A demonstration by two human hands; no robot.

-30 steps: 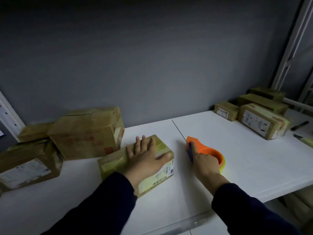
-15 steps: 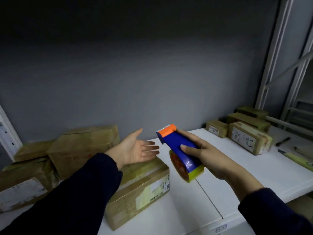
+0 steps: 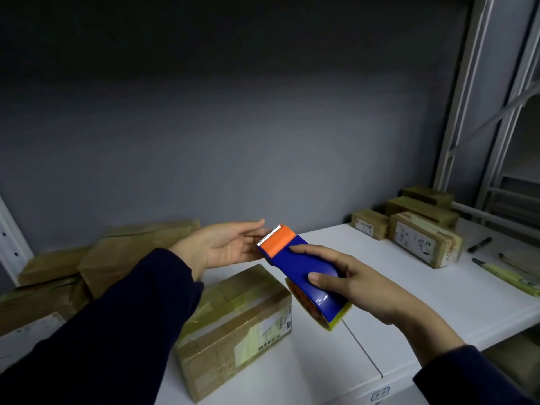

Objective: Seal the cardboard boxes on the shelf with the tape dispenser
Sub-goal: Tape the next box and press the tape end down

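Since half a second ago, the left hand (image 3: 230, 244) has reached across to the orange toothed end of the tape dispenser (image 3: 304, 270); before, it hung apart from it. The right hand (image 3: 359, 285) has kept its grip and swung the dispenser's toothed end up and away from the person.

Head view: the right hand's fingers (image 3: 309, 250) are clamped on the blue body of the tape dispenser, the index finger lying along its top and the thumb pressed on its near side. The dispenser is in the air, tilted, with the tape roll just below those fingers and the orange end beyond them. The left hand is palm-up, its fingers straight and slightly apart. Their tips lie behind the orange end, so I cannot tell whether they touch it.

Below both sets of fingers, a cardboard box (image 3: 233, 314) lies flat on the white shelf (image 3: 438, 290), touched by neither hand; a label with a barcode shows on its near side. Left of the left fingers, larger boxes (image 3: 131, 249) are piled against the grey wall. Well to the right of the right fingers stands a cluster of small boxes (image 3: 423, 238), with a black marker (image 3: 479, 244) and a yellow-green pen (image 3: 514, 277) lying nearby.
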